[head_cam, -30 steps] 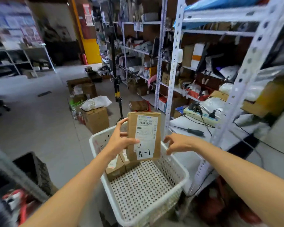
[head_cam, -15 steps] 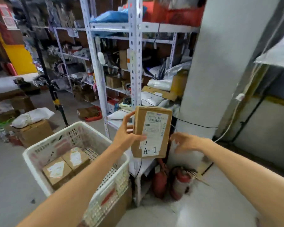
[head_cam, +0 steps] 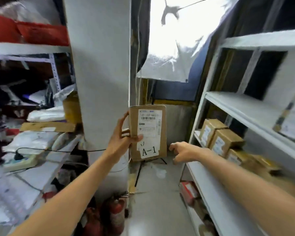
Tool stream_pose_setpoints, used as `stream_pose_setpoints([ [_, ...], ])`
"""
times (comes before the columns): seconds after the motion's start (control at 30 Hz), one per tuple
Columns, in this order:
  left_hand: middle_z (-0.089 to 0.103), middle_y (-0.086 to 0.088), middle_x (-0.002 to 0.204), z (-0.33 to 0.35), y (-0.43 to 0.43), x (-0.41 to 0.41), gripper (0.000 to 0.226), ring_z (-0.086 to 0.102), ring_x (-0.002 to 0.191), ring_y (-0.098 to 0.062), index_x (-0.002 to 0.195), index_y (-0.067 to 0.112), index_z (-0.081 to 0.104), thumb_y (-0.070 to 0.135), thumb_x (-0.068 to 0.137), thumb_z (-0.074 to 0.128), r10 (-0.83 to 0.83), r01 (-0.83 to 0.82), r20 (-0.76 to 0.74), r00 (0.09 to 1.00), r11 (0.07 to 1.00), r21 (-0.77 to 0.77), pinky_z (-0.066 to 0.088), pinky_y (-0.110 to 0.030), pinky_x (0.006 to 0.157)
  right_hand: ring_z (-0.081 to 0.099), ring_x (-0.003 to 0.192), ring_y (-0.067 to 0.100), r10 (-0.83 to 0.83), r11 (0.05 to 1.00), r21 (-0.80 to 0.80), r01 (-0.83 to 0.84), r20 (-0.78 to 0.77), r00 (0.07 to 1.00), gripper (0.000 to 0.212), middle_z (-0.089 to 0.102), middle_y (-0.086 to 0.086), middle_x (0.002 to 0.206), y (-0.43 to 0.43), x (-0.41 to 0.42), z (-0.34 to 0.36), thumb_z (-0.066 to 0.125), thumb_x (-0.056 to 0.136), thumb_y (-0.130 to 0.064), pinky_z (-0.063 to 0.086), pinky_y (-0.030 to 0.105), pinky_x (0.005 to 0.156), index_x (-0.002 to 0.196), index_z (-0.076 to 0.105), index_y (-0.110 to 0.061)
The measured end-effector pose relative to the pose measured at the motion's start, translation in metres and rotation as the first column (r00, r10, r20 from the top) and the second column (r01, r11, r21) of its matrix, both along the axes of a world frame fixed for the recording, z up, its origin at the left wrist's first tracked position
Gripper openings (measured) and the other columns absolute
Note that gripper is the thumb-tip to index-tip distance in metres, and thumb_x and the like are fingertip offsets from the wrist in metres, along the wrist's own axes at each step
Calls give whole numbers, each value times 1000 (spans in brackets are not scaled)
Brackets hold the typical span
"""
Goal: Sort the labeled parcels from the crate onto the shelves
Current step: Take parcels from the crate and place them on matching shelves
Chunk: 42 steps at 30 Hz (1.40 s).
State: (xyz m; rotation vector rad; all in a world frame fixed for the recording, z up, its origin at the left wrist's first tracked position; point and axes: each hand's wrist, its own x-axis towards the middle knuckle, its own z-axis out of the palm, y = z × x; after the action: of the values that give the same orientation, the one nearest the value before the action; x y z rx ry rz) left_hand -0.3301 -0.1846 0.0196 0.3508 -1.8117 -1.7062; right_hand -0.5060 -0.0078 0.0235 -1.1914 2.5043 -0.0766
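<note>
My left hand grips a flat brown cardboard parcel upright by its left edge, thumb on the front. Its white label reads "A-1". My right hand hangs just right of the parcel, fingers loosely curled, holding nothing and not touching it. To the right stands a white shelf unit with several small brown labeled boxes on a lower shelf. The crate is out of view.
A white pillar rises just left of the parcel. Left of the pillar are cluttered shelves and a table with a power strip and cables. Red fire extinguishers stand on the floor below. A narrow floor aisle runs ahead.
The view has swung right, away from the crate, to the aisle and the white shelf. My left hand still holds the A-1 parcel; my right hand has come off it and dropped lower.
</note>
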Motion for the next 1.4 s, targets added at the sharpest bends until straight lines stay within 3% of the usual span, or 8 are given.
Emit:
stream_pose_setpoints([
  [0.1,67,-2,110,12,3,-55,93,67,100,-24,134,58,33,6,72,79,-156,156,1,988,988,-23,59,-46,76,51,119,21,-147,988,-43,146,-17,989,65,51,6,135,25,-27,12,68,83,-27,42,24,87,141,42,-16],
  [0.33,66,-9,112,27,25,-160,106,65,103,-25,140,53,24,4,67,82,-365,365,4,931,931,15,56,-45,82,53,115,19,-442,896,-78,437,-64,895,63,54,1,131,91,-58,23,72,79,-29,47,36,96,136,45,-25],
  [0.47,67,-7,109,33,54,-217,107,65,104,-24,142,49,26,-1,64,81,-470,470,6,882,883,9,53,-50,88,55,113,18,-508,861,-60,506,-50,860,71,51,1,136,130,-81,29,70,80,-35,48,26,83,142,40,-21],
  [0.6,67,-11,113,43,83,-276,98,64,107,-28,140,43,29,-4,69,78,-577,575,-14,817,815,-67,51,-56,90,50,121,16,-593,802,-79,593,16,805,77,45,0,142,155,-111,30,71,80,-34,45,22,88,146,33,-23],
  [0.87,73,-7,97,72,123,-384,60,71,90,-24,110,23,41,-2,69,77,-633,633,-6,774,774,-8,60,-41,70,49,106,8,-622,777,-113,620,22,783,60,52,-2,135,175,-172,44,68,86,-34,37,12,68,140,44,-24],
  [1.03,73,-2,86,81,145,-443,58,72,78,-18,112,17,39,-4,72,75,-681,682,-43,731,726,89,57,-29,59,53,101,8,-670,732,-121,670,51,741,61,55,-6,130,180,-199,31,70,82,-42,46,25,84,137,44,-30],
  [1.2,70,-10,103,82,175,-497,70,68,92,-23,129,26,33,-7,78,68,-795,796,-46,605,605,24,57,-38,70,52,94,2,-733,639,-188,746,146,664,66,55,-9,122,182,-228,24,74,76,-47,39,16,68,134,47,-31],
  [1.4,65,-18,115,79,202,-559,77,65,102,-30,135,27,31,-10,78,67,-919,919,-55,391,393,-24,56,-40,74,54,115,15,-808,555,-145,819,142,573,71,55,1,133,174,-264,31,74,78,-44,46,30,95,139,44,-23],
])
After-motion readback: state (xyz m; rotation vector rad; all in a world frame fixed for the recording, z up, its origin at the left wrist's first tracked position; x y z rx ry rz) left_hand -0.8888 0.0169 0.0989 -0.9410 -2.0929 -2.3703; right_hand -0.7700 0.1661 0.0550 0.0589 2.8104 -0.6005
